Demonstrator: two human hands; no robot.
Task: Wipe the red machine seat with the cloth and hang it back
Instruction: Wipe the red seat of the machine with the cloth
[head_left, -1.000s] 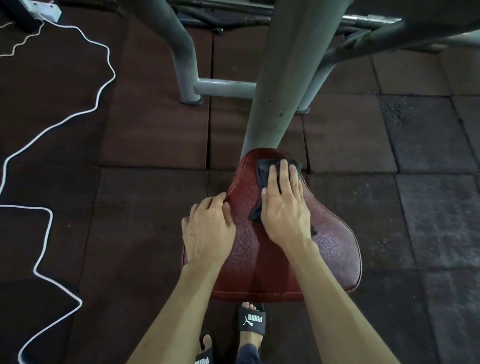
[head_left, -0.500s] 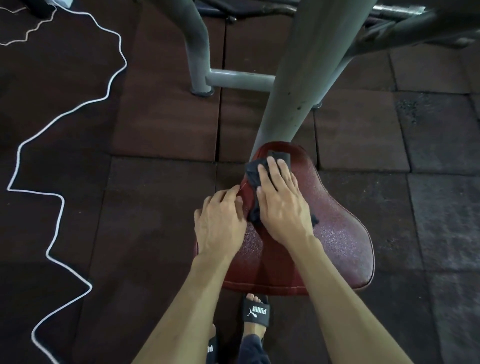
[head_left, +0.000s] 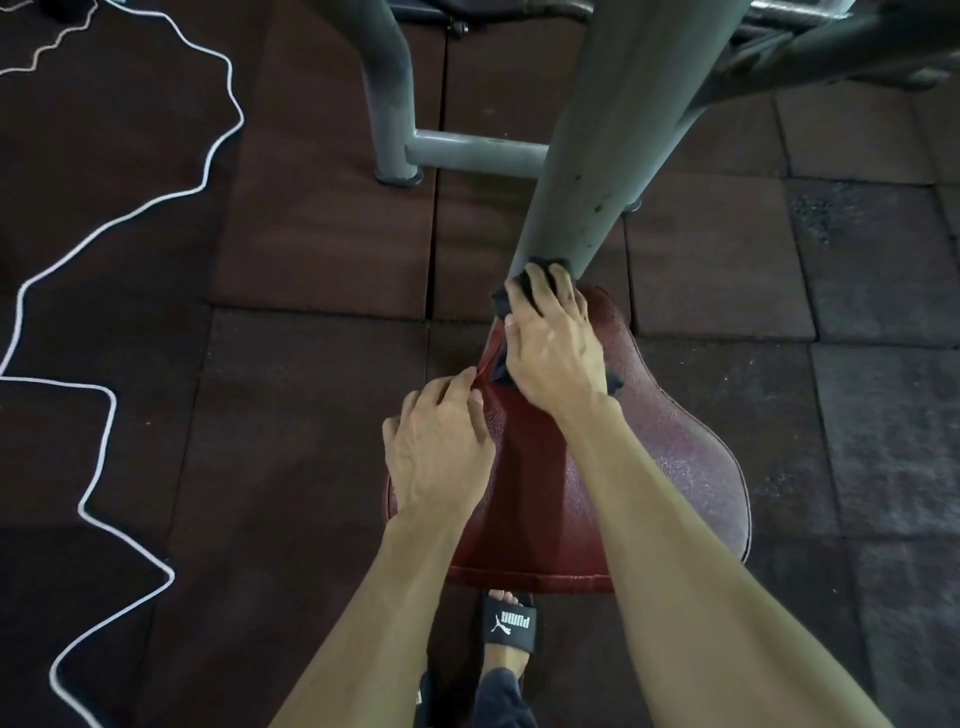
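Observation:
The red machine seat (head_left: 675, 467) is a padded, pear-shaped cushion, narrow at the far end where it meets a grey steel post (head_left: 597, 156). My right hand (head_left: 553, 343) presses a dark cloth (head_left: 501, 301) flat against the seat's narrow far end, right at the base of the post. Most of the cloth is hidden under the palm; corners stick out at the fingers and by the wrist. My left hand (head_left: 436, 452) rests on the seat's left edge, fingers spread over the rim, holding nothing.
Grey frame tubes (head_left: 467, 150) of the machine stand on the dark rubber floor tiles beyond the seat. A white cable (head_left: 104, 395) snakes across the floor at left. My foot in a black slide sandal (head_left: 506, 623) stands just under the seat's near edge.
My right hand has slid the cloth forward along the seat, from its middle to the narrow tip at the post. The left hand stayed on the left edge.

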